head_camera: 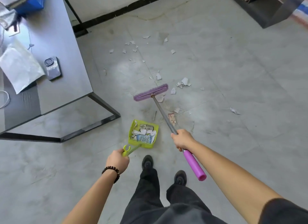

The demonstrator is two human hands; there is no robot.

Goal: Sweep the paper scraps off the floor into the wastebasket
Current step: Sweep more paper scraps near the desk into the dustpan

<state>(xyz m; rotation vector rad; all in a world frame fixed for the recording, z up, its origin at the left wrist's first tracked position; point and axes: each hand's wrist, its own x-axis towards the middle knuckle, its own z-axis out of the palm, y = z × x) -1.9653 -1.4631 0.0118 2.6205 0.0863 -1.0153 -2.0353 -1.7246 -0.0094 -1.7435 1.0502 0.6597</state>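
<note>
With right hand, grips broom shaft; with left hand, dustpan handle. Holds some paper scraps in dustpan ahead of left grip; leaves many beyond broom head. Wastebasket not visible.

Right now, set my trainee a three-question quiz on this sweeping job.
1. True or false: the green dustpan already holds paper scraps.
2. The purple broom head is: A) inside the dustpan; B) on the floor beyond the dustpan, among loose scraps; C) on the table.
3. Which hand grips the broom's metal shaft?
Key: 1 true. 2 B. 3 the right hand; the left hand holds the dustpan's handle.
</note>
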